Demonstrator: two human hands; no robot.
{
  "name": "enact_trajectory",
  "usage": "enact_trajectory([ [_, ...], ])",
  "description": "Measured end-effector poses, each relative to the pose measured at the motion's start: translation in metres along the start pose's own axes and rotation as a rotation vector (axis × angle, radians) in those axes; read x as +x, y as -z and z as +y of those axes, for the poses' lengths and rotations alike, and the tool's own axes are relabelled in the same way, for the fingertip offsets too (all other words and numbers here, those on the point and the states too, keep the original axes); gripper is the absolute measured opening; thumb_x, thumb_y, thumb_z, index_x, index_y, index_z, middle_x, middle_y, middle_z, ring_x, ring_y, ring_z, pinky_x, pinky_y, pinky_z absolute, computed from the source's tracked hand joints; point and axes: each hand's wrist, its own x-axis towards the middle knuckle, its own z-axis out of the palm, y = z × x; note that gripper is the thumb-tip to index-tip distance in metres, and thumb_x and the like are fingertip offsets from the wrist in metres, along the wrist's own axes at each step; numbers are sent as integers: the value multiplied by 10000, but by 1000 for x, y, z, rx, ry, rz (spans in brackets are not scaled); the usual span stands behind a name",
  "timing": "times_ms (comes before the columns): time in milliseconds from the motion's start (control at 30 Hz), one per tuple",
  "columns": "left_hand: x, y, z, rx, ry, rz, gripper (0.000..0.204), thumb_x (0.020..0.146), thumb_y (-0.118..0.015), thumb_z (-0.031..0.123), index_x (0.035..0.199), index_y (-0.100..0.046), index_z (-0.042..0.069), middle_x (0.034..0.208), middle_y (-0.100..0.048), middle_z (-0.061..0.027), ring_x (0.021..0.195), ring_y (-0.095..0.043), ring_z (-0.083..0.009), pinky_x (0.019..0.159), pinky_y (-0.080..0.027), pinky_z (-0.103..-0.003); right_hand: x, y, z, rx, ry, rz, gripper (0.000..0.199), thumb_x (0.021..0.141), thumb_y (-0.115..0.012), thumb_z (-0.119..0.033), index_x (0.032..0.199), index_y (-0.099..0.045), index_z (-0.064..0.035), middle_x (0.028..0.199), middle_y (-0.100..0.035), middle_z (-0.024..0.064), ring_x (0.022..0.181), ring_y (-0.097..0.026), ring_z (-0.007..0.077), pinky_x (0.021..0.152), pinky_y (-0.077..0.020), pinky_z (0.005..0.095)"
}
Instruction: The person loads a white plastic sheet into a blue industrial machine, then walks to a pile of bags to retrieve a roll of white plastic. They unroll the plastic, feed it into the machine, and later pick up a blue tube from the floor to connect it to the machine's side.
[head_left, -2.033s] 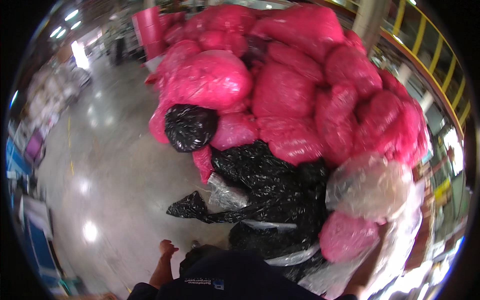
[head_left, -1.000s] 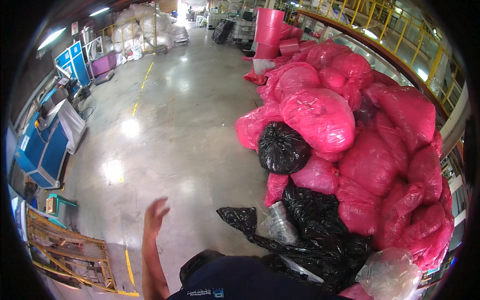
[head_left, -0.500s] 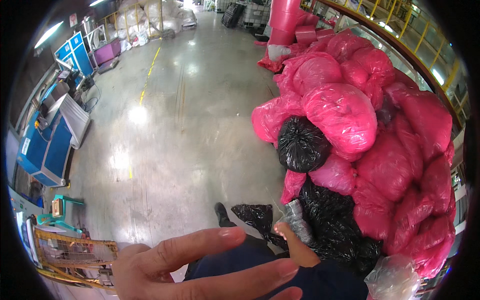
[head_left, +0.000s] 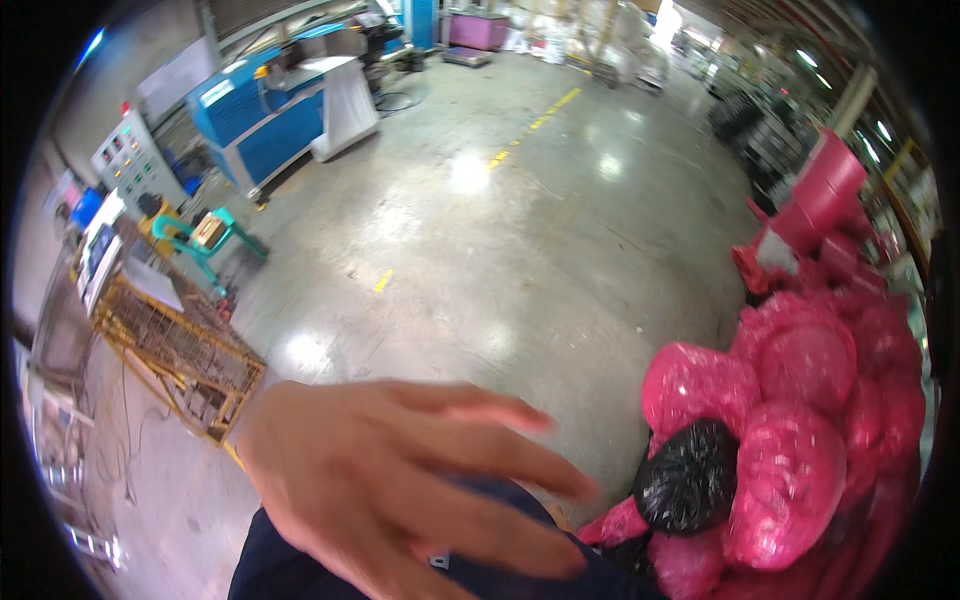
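Observation:
My left hand (head_left: 400,480) is raised close in front of me, its back turned up. Its fingers are stretched out to the right and spread, slightly smeared by motion, with nothing in them. Below and behind it shows dark blue clothing (head_left: 265,560). My right hand does not show; only a small skin-coloured patch appears behind the left fingers. To the right of my left hand sits a tied black plastic bag (head_left: 687,478) against a heap of full pink plastic bags (head_left: 790,490).
A yellow metal cage cart (head_left: 180,345) stands at left, beside a green plastic chair (head_left: 215,240) with a small box on it. Farther off are a blue machine (head_left: 270,120) and a grey control panel (head_left: 137,165). Pink rolls (head_left: 820,195) stand at far right.
My view has swung left, so the bag heap sits farther right and the cart and machine show more. The right hand, seen earlier by a clear-wrapped bundle, has gone from view. The left hand stays spread.

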Motion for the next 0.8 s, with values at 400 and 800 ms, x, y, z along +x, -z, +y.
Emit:
enact_trajectory([
  [400, -574, -280, -199, 141, 2319, 577, 385, 773, -718, 301, 1060, -677, 47, 1001, -690, -173, 949, -650, -327, 813, -507, -443, 289, 70, -191, -77, 290, 54, 269, 912, -559, -189, 1070, -688, -13, 1000, -703, 130, 878, -671, 244, 756, -530, 377],
  [800, -585, -133, -408, -362, 2543, 811, 166, 838, -607, 171, 798, -713, 49, 655, -689, -91, 507, -649, -157, 451, -487, -316, 203, 190, -488, -484, 748, 9, 55, 697, -653, -80, 705, -639, -27, 765, -649, 128, 835, -655, 310, 733, -539, 438],
])
